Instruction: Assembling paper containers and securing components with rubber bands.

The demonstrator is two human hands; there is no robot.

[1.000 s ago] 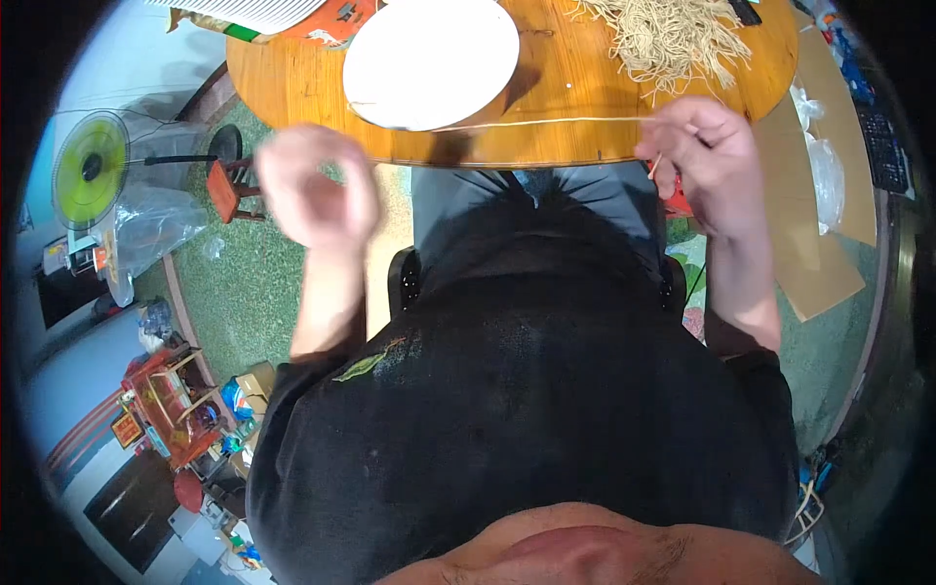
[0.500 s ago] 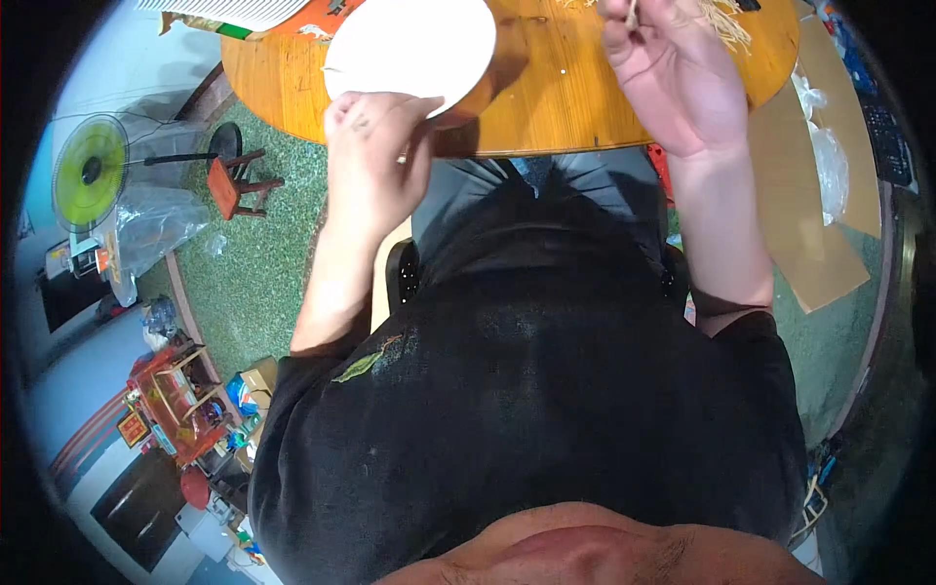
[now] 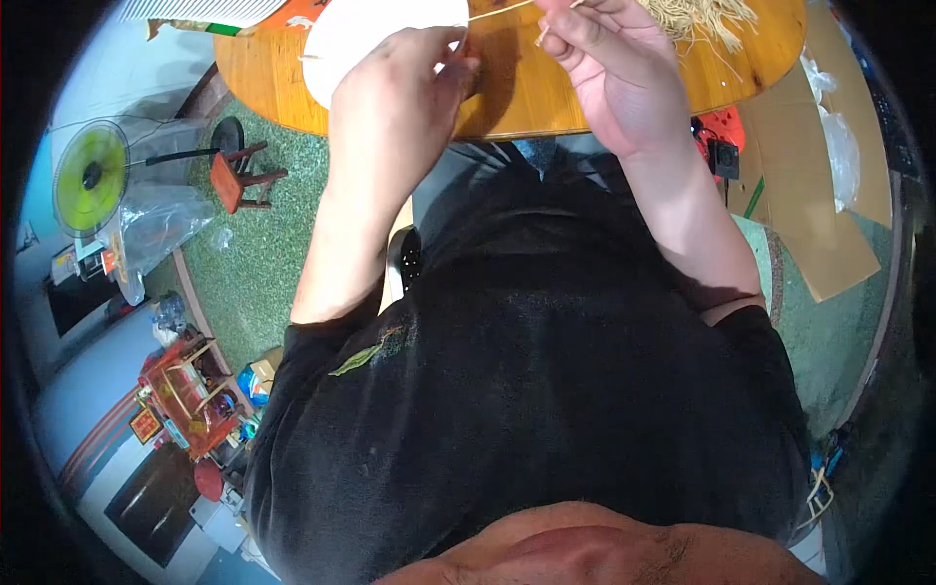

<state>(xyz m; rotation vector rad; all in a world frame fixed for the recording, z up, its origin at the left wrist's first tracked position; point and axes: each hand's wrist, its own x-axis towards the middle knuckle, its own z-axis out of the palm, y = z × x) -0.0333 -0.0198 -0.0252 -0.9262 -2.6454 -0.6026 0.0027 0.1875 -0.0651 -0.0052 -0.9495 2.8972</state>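
Observation:
A white round disc (image 3: 351, 29) is at the top of the view, over the wooden table. My left hand (image 3: 395, 107) grips its near right edge with curled fingers; the fingertips behind the edge are partly hidden. From that edge a thin beige string (image 3: 499, 12) runs taut to my right hand (image 3: 624, 78), where thumb and fingers are pinched on it. A short end of string pokes out between those fingers. Beyond my right hand lies a loose bundle of beige strings (image 3: 717, 24).
The round wooden table (image 3: 258, 83) curves in front of me. A white ribbed item (image 3: 210, 8) stands at its far left. On the floor are a green fan (image 3: 91, 175), a small red-brown stool (image 3: 229, 183) and cardboard sheets (image 3: 790, 185) at right.
My right hand has moved left and turned, and a string now stretches between it and the disc. My left hand has shifted right along the disc's edge. The disc sits farther up and left.

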